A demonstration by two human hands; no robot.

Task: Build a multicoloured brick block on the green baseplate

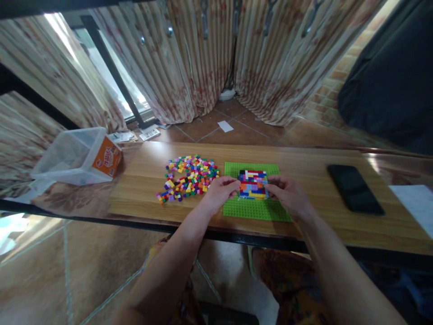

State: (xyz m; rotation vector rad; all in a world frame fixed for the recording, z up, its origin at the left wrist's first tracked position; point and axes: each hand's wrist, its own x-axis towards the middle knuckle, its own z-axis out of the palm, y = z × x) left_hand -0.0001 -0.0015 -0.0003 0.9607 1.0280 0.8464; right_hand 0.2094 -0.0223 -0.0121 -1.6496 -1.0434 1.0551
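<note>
A green studded baseplate [250,210] lies on the wooden table before me. Over its middle is a rectangular block of many-coloured toy bricks [253,184], built in rows; I cannot tell whether it is pressed onto the plate. My left hand [223,187] is closed at the block's left edge, thumb and fingers pinching it. At the right edge my right hand [284,192] grips it the same way, fingertips on its side. To the left of the plate spreads a pile of loose small bricks [196,174] in mixed colours.
A black phone or tablet [355,188] lies on the table [314,167] at the right, near a white paper sheet [412,205]. A clear plastic bin [74,153] with an orange label stands left of the table. Patterned curtains [189,58] hang behind.
</note>
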